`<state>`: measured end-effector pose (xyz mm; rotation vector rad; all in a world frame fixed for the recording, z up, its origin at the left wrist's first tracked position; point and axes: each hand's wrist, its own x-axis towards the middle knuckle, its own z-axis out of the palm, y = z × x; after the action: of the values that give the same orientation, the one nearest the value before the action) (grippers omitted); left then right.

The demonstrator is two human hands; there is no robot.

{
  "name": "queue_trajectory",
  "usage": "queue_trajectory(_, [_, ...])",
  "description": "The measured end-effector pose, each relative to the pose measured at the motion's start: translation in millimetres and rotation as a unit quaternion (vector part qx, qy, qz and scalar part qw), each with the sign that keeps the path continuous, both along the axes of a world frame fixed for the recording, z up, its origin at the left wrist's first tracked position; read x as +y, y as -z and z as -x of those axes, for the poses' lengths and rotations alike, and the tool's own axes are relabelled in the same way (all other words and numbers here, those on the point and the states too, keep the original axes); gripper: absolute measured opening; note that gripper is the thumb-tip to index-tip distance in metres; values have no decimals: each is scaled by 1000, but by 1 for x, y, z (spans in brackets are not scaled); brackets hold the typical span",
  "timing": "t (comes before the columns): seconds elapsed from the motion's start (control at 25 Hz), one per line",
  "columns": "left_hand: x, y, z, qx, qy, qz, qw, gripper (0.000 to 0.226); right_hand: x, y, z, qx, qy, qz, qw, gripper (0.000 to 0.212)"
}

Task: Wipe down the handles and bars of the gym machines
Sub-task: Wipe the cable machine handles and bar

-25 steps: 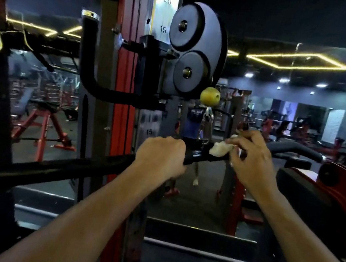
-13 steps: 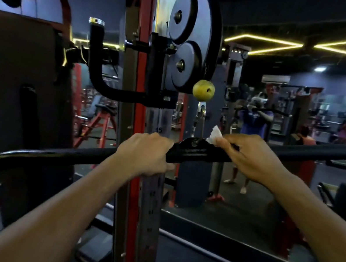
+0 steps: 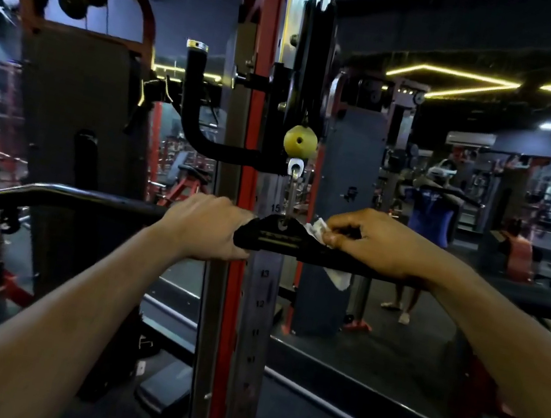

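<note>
Midway across the frame, a person's left hand [image 3: 206, 228] curls round the black pulldown bar [image 3: 59, 196] just left of its centre bracket [image 3: 275, 234], steadying it, while the right hand [image 3: 380, 244] pinches a white wipe [image 3: 316, 232] against the bar immediately right of that bracket; a loose tail of the wipe hangs below the bar. The bar hangs from a silver clip [image 3: 292, 189] beneath a yellow cable stopper [image 3: 299, 141], in front of the red-and-steel upright [image 3: 225, 310] at centre frame (a mirror behind repeats the scene). To wipe well, the left grip probably needs to hold the bar from swinging as the wipe is wrapped round and drawn outward toward the right end, covering the underside too. No containers are visible, nor any spray bottle or bin.
</note>
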<state>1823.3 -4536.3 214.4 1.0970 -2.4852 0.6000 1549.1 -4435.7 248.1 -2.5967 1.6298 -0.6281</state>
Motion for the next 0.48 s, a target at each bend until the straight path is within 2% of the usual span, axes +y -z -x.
queue_trajectory(0.2, [-10, 4, -40, 26, -16, 38, 999, 37, -9, -2, -36, -15, -45, -41, 998, 25])
queue_trajectory(0.36, [-16, 5, -67, 42, -20, 44, 998, 23, -27, 2, -65, -50, -31, -23, 998, 25])
queue_trajectory(0.48, [-26, 8, -81, 73, -21, 42, 996, 23, -38, 3, -79, -92, -8, -22, 995, 26])
